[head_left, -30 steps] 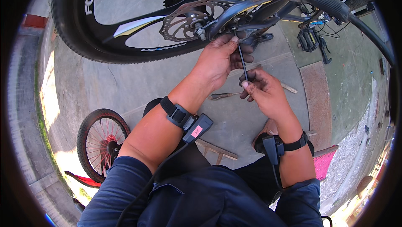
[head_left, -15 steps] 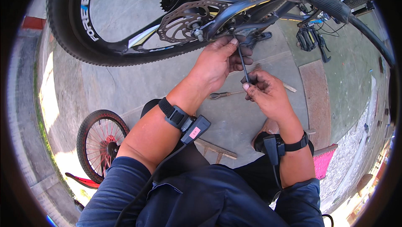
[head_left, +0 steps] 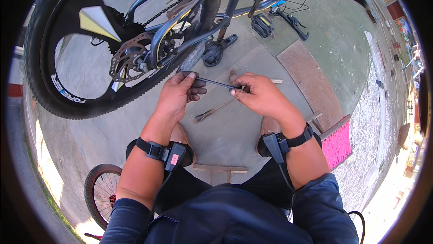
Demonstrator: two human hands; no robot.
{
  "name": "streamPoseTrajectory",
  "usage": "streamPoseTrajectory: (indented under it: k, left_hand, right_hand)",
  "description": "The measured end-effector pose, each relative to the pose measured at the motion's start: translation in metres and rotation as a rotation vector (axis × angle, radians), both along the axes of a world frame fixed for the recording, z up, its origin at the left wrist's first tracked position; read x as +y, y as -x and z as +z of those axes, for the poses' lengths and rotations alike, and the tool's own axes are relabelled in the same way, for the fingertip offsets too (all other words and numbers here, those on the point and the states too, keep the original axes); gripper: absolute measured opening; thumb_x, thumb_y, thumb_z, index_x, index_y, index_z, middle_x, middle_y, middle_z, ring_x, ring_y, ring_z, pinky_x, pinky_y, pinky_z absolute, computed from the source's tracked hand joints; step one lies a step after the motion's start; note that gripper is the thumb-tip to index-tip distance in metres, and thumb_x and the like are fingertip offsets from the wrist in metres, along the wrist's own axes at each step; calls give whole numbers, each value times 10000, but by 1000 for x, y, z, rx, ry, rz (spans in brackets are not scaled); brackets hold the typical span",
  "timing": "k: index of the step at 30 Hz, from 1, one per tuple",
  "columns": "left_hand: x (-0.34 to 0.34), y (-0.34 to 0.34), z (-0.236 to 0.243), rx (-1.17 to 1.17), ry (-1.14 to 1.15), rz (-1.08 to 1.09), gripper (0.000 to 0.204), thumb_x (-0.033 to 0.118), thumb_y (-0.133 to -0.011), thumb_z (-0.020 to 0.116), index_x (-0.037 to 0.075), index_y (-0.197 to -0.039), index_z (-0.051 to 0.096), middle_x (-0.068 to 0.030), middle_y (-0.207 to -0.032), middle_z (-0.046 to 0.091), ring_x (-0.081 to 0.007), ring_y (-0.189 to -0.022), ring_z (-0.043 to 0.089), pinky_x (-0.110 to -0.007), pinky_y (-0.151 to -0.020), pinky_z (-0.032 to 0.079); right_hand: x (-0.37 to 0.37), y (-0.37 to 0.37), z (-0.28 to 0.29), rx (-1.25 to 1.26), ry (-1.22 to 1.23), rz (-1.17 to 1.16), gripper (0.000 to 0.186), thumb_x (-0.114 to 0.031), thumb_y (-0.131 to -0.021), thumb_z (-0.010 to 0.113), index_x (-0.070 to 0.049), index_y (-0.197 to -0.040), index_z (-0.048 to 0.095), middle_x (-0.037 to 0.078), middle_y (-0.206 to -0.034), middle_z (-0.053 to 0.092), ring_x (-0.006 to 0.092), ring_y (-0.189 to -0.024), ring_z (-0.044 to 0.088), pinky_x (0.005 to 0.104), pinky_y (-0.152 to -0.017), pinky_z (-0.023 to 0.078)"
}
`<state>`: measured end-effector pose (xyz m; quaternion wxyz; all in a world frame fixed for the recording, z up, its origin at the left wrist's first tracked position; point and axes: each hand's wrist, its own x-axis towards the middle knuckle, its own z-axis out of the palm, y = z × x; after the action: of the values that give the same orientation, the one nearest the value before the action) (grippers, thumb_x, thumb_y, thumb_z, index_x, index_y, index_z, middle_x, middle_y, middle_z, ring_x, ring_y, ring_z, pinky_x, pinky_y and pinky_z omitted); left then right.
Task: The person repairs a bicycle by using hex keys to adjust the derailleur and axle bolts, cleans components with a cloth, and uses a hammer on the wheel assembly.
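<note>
the dark rod (head_left: 214,82) has come away from the bicycle (head_left: 158,45), so work there seems paused; left hand (head_left: 180,91) and right hand (head_left: 255,93) pinch the rod's ends above the concrete floor (head_left: 221,149).

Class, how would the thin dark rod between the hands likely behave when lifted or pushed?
The thin dark rod is probably stiff: it spans straight from left hand to right hand without sagging. It seems light, being slim and held by fingertips. It might roll when pushed, being narrow, though its cross-section is too small to tell.
</note>
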<state>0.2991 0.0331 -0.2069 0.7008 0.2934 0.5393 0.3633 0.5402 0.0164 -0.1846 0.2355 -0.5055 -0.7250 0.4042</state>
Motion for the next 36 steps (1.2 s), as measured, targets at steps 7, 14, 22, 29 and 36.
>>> streamPoseTrajectory:
  k: [7, 14, 22, 29, 36]
  left_hand:
    - [-20, -10, -23, 356, -113, -362, 186, 180, -930, 543, 2, -955, 589, -110, -847, 680, -217, -731, 666, -313, -630, 491]
    - [-37, -24, -43, 928, -397, -876, 213, 225, -808, 622, 22, -871, 626, -180, -759, 652, -368, -743, 626, -442, -683, 484]
    - [-34, -18, -110, 865, -241, -1009, 246, 241, -761, 628, 35, -894, 642, -178, -785, 662, -356, -778, 645, -437, -696, 500]
    - [-52, -28, -87, 861, -15, -1119, 318, 273, -781, 638, 36, -992, 656, -162, -893, 689, -328, -856, 660, -394, -790, 505]
    - [-47, -76, 40, 917, -21, -1156, 469, 347, -819, 638, -10, -1121, 596, -208, -976, 672, -330, -962, 647, -385, -859, 495]
  right_hand:
    - [-10, -20, 3, -349, -50, -90, 335, -268, -807, 675, -37, -1048, 649, 162, -973, 636, 325, -847, 635, 397, -711, 503]
    - [-24, -12, 10, -328, -41, -5, 344, -319, -819, 649, -76, -1061, 627, 137, -967, 641, 340, -861, 631, 434, -721, 505]
    - [-5, -3, 3, -215, 103, 64, 340, -327, -820, 628, -72, -1046, 619, 137, -981, 638, 347, -889, 627, 445, -735, 505]
    - [10, -15, -25, -91, 242, 9, 355, -333, -816, 637, -65, -1048, 625, 141, -954, 653, 340, -918, 624, 438, -768, 497]
    - [-19, -82, 27, 31, 457, -239, 386, -348, -823, 642, -59, -1078, 619, 148, -943, 672, 347, -904, 631, 436, -778, 494]
